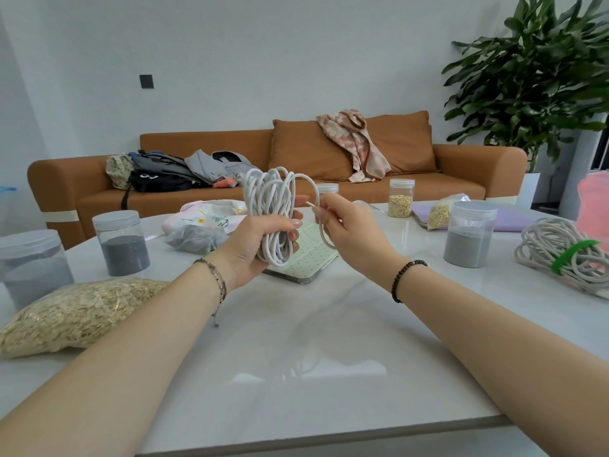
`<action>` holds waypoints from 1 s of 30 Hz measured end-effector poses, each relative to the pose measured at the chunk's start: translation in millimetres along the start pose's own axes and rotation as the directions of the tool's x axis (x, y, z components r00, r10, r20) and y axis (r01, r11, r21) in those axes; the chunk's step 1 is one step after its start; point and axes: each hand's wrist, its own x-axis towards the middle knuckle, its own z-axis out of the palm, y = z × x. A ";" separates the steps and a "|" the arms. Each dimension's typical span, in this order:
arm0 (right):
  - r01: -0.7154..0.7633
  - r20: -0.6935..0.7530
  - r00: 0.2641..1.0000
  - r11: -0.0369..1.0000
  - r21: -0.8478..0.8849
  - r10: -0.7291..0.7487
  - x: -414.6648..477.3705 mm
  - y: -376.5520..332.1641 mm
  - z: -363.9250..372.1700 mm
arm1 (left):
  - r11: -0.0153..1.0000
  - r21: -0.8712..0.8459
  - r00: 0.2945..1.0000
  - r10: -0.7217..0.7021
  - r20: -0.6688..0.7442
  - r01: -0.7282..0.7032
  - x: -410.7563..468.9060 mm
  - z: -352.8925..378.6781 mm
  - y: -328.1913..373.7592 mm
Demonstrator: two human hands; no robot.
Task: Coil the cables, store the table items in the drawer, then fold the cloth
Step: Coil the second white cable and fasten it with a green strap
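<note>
My left hand (253, 245) grips a bundle of white cable (272, 206) wound into several loops, held upright above the white table (296, 341). My right hand (346, 229) pinches the loose end of that cable just to the right of the bundle. A second coiled cable (557, 255), tied with a green strap, lies at the table's right edge. A pale printed cloth (204, 214) lies crumpled behind the bundle. A light green dotted notebook (306, 255) lies flat under my hands.
Jars of grey sand (123, 242) (469, 234) stand left and right, and an oat jar (400, 196) stands at the back. A bag of oats (75, 311) lies front left. A purple notebook (514, 219) sits at the right. An orange sofa (428, 189) stands behind.
</note>
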 end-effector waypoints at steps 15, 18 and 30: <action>-0.008 0.060 0.998 0.998 0.061 0.004 -4.6 -8.2 6.3 | 0.950 0.304 0.997 0.079 -0.007 -0.073 3.8 2.5 -11.3; -0.046 0.059 0.997 0.993 0.112 0.040 -5.0 -10.2 7.8 | 0.949 0.307 0.996 0.086 -0.020 -0.076 3.5 2.0 -11.4; -0.024 0.159 0.987 0.997 0.068 0.013 -10.2 -21.0 3.6 | 0.983 -0.005 0.957 0.176 -0.229 -0.182 12.5 -10.5 -9.0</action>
